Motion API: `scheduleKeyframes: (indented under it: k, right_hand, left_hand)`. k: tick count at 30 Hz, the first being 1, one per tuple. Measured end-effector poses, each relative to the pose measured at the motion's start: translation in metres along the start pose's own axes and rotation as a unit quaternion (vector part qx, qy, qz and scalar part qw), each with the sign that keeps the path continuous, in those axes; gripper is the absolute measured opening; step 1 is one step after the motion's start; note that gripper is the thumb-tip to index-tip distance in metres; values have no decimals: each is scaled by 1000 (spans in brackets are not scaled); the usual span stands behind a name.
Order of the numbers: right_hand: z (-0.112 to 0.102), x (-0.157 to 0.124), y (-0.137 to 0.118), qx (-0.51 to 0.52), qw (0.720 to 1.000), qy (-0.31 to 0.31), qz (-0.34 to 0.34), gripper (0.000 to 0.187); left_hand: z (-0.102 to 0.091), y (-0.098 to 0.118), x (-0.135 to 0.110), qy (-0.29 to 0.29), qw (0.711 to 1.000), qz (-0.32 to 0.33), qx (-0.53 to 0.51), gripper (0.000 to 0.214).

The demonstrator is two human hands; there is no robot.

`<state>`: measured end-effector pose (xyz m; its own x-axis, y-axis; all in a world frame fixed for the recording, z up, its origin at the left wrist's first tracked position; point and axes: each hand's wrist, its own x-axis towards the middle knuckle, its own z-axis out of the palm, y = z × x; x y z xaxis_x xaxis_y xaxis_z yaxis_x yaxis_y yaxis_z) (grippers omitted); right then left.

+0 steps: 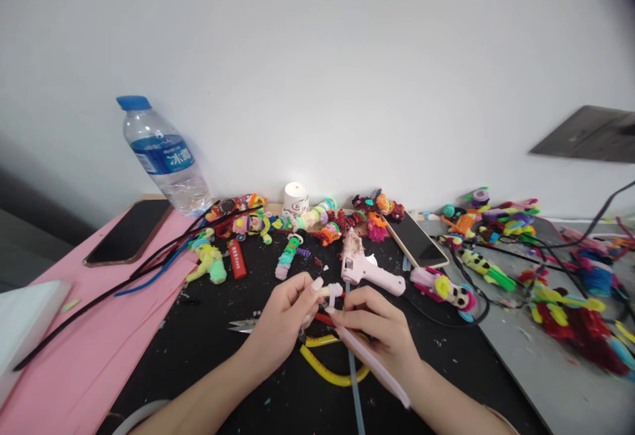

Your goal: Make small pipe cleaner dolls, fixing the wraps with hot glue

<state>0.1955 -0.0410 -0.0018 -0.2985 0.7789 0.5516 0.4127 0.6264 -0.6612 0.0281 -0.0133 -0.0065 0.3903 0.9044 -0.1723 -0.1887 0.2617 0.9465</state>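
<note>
My left hand (285, 313) pinches a small pale coiled piece (334, 291), cream and lilac, between thumb and fingers. In my right hand (384, 329) is a lilac pipe cleaner (377, 369); its long tail hangs down toward the lower right, and its upper end meets the coil. Beneath both hands lie scissors with yellow handles (330, 374), partly hidden by the fingers. Just beyond the right hand rests a pale pink glue gun (374, 275) on its side. A translucent glue stick (355, 389) runs down from it toward me.
Several colourful pipe-cleaner figures (290, 256) line the back and the right side. A water bottle (166, 157) leans on the wall beside a dark phone (127, 231). Another phone (417, 240), a paper cup (296, 198), a red packet (237, 258) and black cables (89, 303) lie around.
</note>
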Motion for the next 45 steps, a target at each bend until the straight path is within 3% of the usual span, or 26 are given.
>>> scheduleKeyframes:
  k: [6, 11, 17, 25, 30, 35, 45]
  right_hand:
    - [-1, 2, 0, 1, 1000, 3, -16, 20]
    - [-4, 2, -2, 7, 1000, -15, -3, 29]
    - [-4, -1, -1, -18, 1000, 16, 21, 18]
    - [-2, -10, 5, -20, 988, 38, 148, 7]
    - [-4, -8, 5, 31, 986, -11, 161, 8]
    - [-5, -5, 5, 62, 986, -27, 155, 16]
    - [-4, -5, 6, 173, 959, -26, 222, 20]
  left_hand:
    - [-1, 0, 1, -42, 995, -23, -85, 33]
    - [-2, 0, 3, -22, 992, -34, -121, 30]
    - [1, 3, 1, -62, 997, -24, -32, 32]
    - [2, 4, -1, -83, 992, 4, 91, 32]
    - [3, 9, -3, -94, 989, 2, 113, 32]
    - [3, 10, -3, -112, 989, -4, 92, 31]
    - [5, 8, -4, -143, 988, -52, -18, 30]
